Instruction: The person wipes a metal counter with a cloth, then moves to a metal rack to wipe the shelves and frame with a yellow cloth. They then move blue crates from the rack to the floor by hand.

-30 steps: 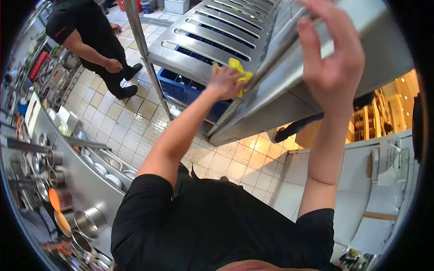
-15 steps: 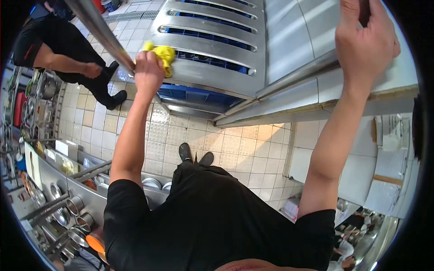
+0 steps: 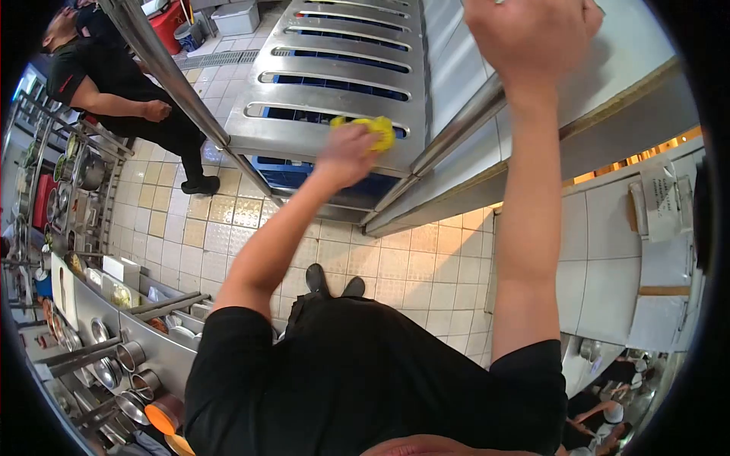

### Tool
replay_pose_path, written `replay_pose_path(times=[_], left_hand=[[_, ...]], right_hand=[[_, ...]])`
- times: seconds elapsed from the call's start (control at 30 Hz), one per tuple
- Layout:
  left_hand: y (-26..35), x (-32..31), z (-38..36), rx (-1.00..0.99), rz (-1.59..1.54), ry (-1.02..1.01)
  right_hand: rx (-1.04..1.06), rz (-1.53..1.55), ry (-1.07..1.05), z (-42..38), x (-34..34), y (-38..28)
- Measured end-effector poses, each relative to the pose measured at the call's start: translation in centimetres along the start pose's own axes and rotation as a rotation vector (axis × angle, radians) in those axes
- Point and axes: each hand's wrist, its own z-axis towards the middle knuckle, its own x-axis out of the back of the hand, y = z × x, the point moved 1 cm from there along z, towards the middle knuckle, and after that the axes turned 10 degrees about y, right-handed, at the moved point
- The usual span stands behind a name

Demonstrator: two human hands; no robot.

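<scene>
My left hand (image 3: 352, 156) is closed on a crumpled yellow cloth (image 3: 382, 134). The cloth lies against the near end of a slotted stainless-steel shelf (image 3: 327, 125), close to its front edge. Higher up on the right, my right hand (image 3: 532, 38) is in front of a white tiled ledge (image 3: 608, 72). Its fingers look curled, but the top of the picture cuts them off, and what they hold, if anything, cannot be made out.
Upright metal posts (image 3: 171, 76) frame the shelf, with blue crates (image 3: 293, 169) beneath the slots. A person in black (image 3: 125, 99) stands at left. Pots and pans (image 3: 131, 353) line a steel counter (image 3: 163, 334) at lower left. The floor (image 3: 395, 251) is tiled.
My left hand has moved the yellow cloth rightward from the shelf's left corner along its near end. My right hand has shifted left and up in view. The camera view has shifted.
</scene>
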Motion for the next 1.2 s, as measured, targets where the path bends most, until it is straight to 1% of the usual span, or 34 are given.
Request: replay_pose_path(times=[0.07,0.1,0.13,0.17,0.2,0.23,0.33,0.37,0.4,0.43,0.47,0.53,0.6,0.63,0.67,0.73,0.77,0.8,0.87,0.97,1.03,1.07,1.13,1.17,1.2], left_hand=[[-4.5,3.7,-2.2,-0.013,0.348,0.189],[-6.4,6.4,-2.4,0.099,0.442,0.222],[-7.5,9.0,-2.2,0.260,0.635,0.106],[-8.5,10.6,-1.4,0.522,0.696,0.022],[-11.2,11.3,-1.1,0.576,0.561,0.074],[-10.9,12.3,0.3,0.587,0.518,0.147],[-12.7,13.4,5.2,0.354,0.580,0.397],[-16.1,12.1,5.6,0.453,0.625,0.258],[-20.9,9.9,5.0,0.551,0.669,0.116],[-23.8,8.4,4.7,0.645,0.713,-0.034],[-21.8,7.3,4.7,0.566,0.819,0.080],[-19.6,4.8,4.6,0.526,0.773,0.126],[-15.0,1.2,3.9,0.324,0.686,0.159],[-11.9,-0.3,4.6,0.312,0.549,0.062],[-8.7,-1.5,5.9,0.305,0.409,-0.035],[-4.8,-5.1,8.8,0.194,0.290,-0.260],[-4.1,-8.0,10.0,0.076,0.254,-0.229],[-3.9,-10.9,10.9,-0.042,0.223,-0.198],[-3.0,-14.2,12.4,-0.130,0.059,-0.074],[-0.3,-12.8,11.7,-0.251,-0.032,-0.285],[1.7,-10.4,9.5,-0.298,-0.158,-0.405],[2.1,-9.2,8.3,-0.319,-0.217,-0.463],[0.5,-7.2,6.5,-0.320,-0.226,-0.385],[-0.6,-6.2,6.0,-0.318,-0.232,-0.340],[-2.2,-4.5,6.2,-0.260,-0.178,-0.341]], right_hand=[[-0.059,0.033,-0.040,0.5,0.8,-0.5],[-0.046,0.054,0.064,-0.2,-0.2,0.0],[-0.040,0.055,0.098,-0.2,-0.4,0.2],[-0.039,0.053,0.124,-0.2,-0.5,0.3],[-0.040,0.050,0.142,-0.4,-0.4,0.2],[-0.057,0.050,0.146,-0.5,-0.5,0.2],[-0.003,0.047,0.230,-0.8,-1.5,0.9],[0.013,0.050,0.244,-0.9,-1.8,1.1],[0.015,0.064,0.238,-0.9,-1.7,1.1],[0.014,0.074,0.226,-0.9,-1.7,1.0],[0.012,0.084,0.214,-0.9,-1.7,0.8],[0.015,0.087,0.196,-0.9,-2.0,1.0],[0.027,0.088,0.193,-1.0,-2.7,1.4],[0.034,0.099,0.213,-1.3,-3.3,1.7],[0.040,0.068,0.161,-1.4,-3.3,1.8],[0.057,0.007,0.055,-1.6,-3.1,1.9],[0.117,-0.125,-0.064,-0.8,-1.6,1.8],[0.115,-0.181,-0.115,-0.6,-1.1,1.5],[0.119,-0.293,-0.219,-0.3,-0.2,1.2],[0.111,-0.284,-0.190,-0.7,-0.2,1.5],[0.104,-0.285,-0.183,-0.7,-0.3,1.4],[0.083,-0.227,-0.143,-0.7,-0.6,0.3],[0.048,-0.107,-0.063,-0.2,-1.7,-2.5],[0.043,-0.076,-0.115,0.1,-1.0,-2.6],[0.038,-0.077,-0.118,0.1,-0.8,-2.0]])
